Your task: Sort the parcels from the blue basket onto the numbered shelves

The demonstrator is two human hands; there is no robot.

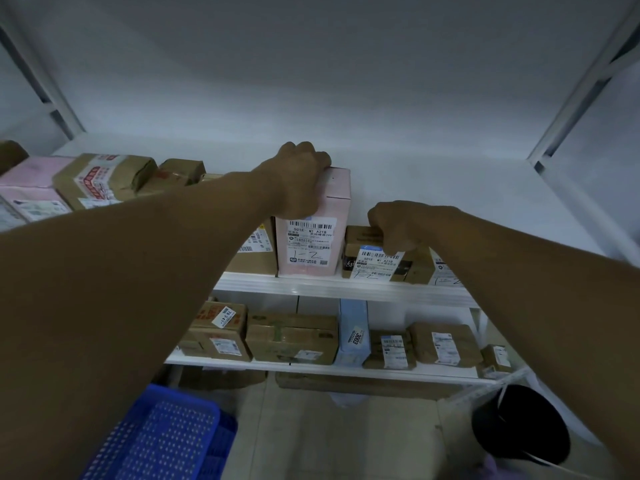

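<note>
Pink card is what my left hand (301,174) has hold of: its fingers are curled over the far top edge of the pink box (313,216), which stands upright at the front of the upper shelf (346,287). The box's front label carries a handwritten "1-2". Just to its right on the same shelf lies a brown parcel (363,242) with a white label, also marked "1-2". My right hand (398,226) sits on top of it, fingers curled down over its upper front edge in a grip. More brown parcels and a pink packet crowd the shelf's left end behind my left forearm. On the lower shelf (311,368) a row of brown parcels sits side by side, with a light blue parcel (353,334) standing upright among them. The blue basket (162,434) rests on the floor at lower left, well apart from both hands. A black rounded object (519,424) shows at lower right; I cannot tell what it is.
</note>
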